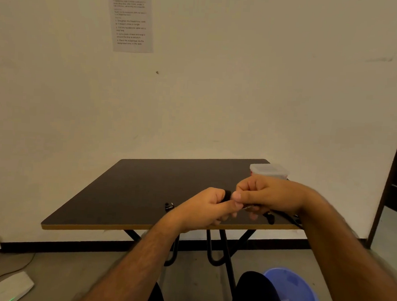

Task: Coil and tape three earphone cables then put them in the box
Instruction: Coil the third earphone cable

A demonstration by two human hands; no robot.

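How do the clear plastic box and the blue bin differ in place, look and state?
The clear plastic box sits on the dark table's far right corner; the blue bin stands on the floor under the table's near edge. The box is small, shallow and rectangular with a lid on; the bin is larger, round and open-topped. The box is see-through; the bin is coloured. Both are containers that neither hand touches.

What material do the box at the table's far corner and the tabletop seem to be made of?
Box: likely translucent plastic; milky walls, red contents showing faintly through. Tabletop: probably laminated board, matte dark brown on top; the front edge shows a lighter, wood-coloured strip.
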